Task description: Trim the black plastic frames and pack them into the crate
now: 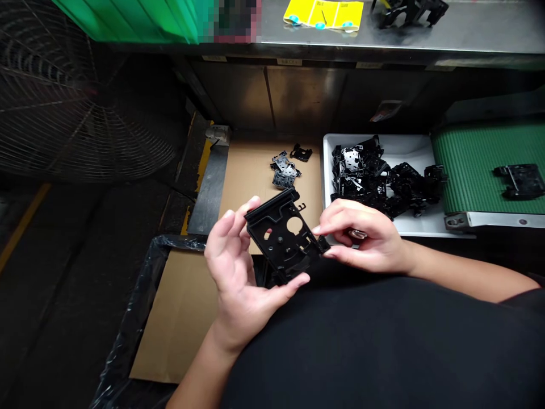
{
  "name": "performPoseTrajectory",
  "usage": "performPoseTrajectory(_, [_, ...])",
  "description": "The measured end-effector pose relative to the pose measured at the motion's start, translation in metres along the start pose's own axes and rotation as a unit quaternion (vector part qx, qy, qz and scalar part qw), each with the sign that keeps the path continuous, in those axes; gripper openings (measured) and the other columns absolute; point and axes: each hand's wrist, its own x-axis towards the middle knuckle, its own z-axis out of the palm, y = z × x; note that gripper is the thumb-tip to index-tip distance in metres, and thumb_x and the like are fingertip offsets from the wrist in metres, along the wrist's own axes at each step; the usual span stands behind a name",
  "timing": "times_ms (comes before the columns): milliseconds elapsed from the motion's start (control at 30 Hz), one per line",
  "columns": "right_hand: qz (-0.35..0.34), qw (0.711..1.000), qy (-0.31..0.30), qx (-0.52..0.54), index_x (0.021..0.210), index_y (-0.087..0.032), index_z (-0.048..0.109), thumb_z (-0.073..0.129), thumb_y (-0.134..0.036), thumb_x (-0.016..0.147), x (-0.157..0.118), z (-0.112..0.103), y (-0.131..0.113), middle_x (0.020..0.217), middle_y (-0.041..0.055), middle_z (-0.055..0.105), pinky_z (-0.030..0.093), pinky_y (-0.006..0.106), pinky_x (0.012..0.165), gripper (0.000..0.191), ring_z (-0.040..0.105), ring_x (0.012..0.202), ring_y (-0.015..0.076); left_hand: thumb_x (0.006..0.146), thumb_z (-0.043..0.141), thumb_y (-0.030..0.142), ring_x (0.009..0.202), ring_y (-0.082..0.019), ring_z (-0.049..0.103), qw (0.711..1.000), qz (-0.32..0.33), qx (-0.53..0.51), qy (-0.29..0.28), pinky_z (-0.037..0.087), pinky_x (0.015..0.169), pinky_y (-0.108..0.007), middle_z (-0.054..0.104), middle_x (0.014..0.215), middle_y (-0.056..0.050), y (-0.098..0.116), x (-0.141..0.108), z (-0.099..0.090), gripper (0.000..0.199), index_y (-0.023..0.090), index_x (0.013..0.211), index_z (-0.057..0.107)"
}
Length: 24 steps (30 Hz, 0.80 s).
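Print on the yellow sheet (323, 13) and labels (290, 62) is unreadably small; the sheet lies on a metal worktop (489, 31), a fan (85, 113) at left; a white tray (409, 146) holds black parts (361, 165); before the torso (374, 341), the left grip (238, 278) curls round a black frame (279, 227), the right grip (370, 238) pinches its corner.

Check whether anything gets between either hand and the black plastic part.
Nothing visible does. The left hand cradles the black plastic part, and the right hand's thumb and index finger meet its right corner. The white tray lies beyond, not between.
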Motion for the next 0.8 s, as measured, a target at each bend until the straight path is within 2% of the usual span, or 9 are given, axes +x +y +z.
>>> performPoseTrajectory(67, [0.002, 1.0, -0.003, 0.001, 0.12, -0.018, 0.071, 0.074, -0.016, 0.094, 0.003, 0.004, -0.002, 0.094, 0.0054, 0.068, 0.046, 0.026, 0.054, 0.026, 0.055, 0.069, 0.0123, 0.056, 0.104, 0.023, 0.152, -0.039, 0.045, 1.0, -0.012, -0.015, 0.003, 0.044, 0.122, -0.066, 0.037, 0.167, -0.009, 0.0, -0.002, -0.002, 0.14, 0.047, 0.164, 0.019])
performPoseTrajectory(133, [0.002, 1.0, -0.004, 0.004, 0.12, -0.019, 0.071, 0.074, -0.015, 0.094, 0.006, 0.007, -0.003, 0.094, 0.0057, 0.069, 0.047, 0.026, 0.054, 0.027, 0.056, 0.07, 0.013, 0.059, 0.102, 0.023, 0.154, -0.038, 0.042, 0.999, -0.034, -0.038, 0.009, 0.044, 0.122, -0.065, 0.038, 0.167, -0.008, 0.0, -0.003, -0.005, 0.14, 0.049, 0.165, 0.015])
performPoseTrajectory(333, [-0.006, 1.0, 0.001, 0.014, 0.12, -0.018, 0.071, 0.077, -0.015, 0.092, 0.011, 0.021, -0.001, 0.098, 0.0056, 0.07, 0.045, 0.025, 0.051, 0.029, 0.053, 0.068, 0.0118, 0.059, 0.102, 0.026, 0.145, -0.035, 0.055, 0.996, -0.062, -0.057, 0.008, 0.061, 0.107, -0.051, 0.034, 0.17, -0.009, -0.006, -0.012, -0.018, 0.141, 0.049, 0.166, 0.014])
performPoseTrajectory(433, [-0.004, 1.0, 0.001, 0.024, 0.119, -0.017, 0.071, 0.079, -0.015, 0.091, 0.014, 0.028, 0.0, 0.098, 0.0057, 0.07, 0.043, 0.025, 0.05, 0.029, 0.055, 0.069, 0.0113, 0.059, 0.102, 0.026, 0.144, -0.035, 0.056, 0.996, -0.071, -0.057, 0.013, 0.064, 0.101, -0.045, 0.033, 0.172, -0.01, -0.009, -0.017, -0.027, 0.141, 0.048, 0.167, 0.014])
performPoseTrajectory(567, [-0.001, 1.0, -0.002, 0.022, 0.119, -0.017, 0.071, 0.079, -0.017, 0.092, 0.02, 0.038, 0.001, 0.097, 0.0063, 0.071, 0.046, 0.024, 0.052, 0.028, 0.061, 0.076, 0.0134, 0.066, 0.099, 0.027, 0.149, -0.036, 0.05, 0.989, -0.121, -0.089, -0.004, 0.056, 0.112, -0.049, 0.024, 0.177, -0.008, -0.014, -0.023, -0.037, 0.129, 0.048, 0.166, 0.02])
performPoseTrajectory(667, [-0.02, 0.999, -0.025, -0.005, 0.123, -0.016, 0.069, 0.075, -0.017, 0.095, 0.023, 0.049, 0.006, 0.101, 0.0082, 0.073, 0.057, 0.026, 0.067, 0.028, 0.068, 0.087, 0.0159, 0.076, 0.091, 0.044, 0.147, -0.034, 0.053, 0.958, -0.196, -0.207, -0.014, 0.051, 0.118, -0.049, 0.028, 0.176, -0.009, -0.02, -0.027, -0.037, 0.11, 0.044, 0.165, 0.027])
performPoseTrajectory(733, [-0.047, 0.995, -0.071, -0.044, 0.128, -0.016, 0.067, 0.07, -0.019, 0.099, 0.023, 0.062, 0.015, 0.109, 0.0108, 0.073, 0.061, 0.028, 0.08, 0.029, 0.071, 0.097, 0.0171, 0.087, 0.079, 0.053, 0.137, -0.03, 0.062, 0.924, -0.251, -0.287, 0.014, 0.053, 0.116, -0.048, 0.046, 0.164, -0.011, -0.028, -0.031, -0.033, 0.091, 0.041, 0.163, 0.032])
performPoseTrajectory(800, [-0.06, 0.983, -0.143, -0.096, 0.132, -0.016, 0.065, 0.062, -0.022, 0.104, 0.023, 0.077, 0.025, 0.116, 0.0125, 0.073, 0.061, 0.028, 0.084, 0.029, 0.072, 0.104, 0.0183, 0.095, 0.07, 0.049, 0.123, -0.025, 0.07, 0.895, -0.311, -0.316, 0.055, 0.056, 0.112, -0.047, 0.062, 0.145, -0.011, -0.044, -0.037, -0.029, 0.072, 0.038, 0.159, 0.038])
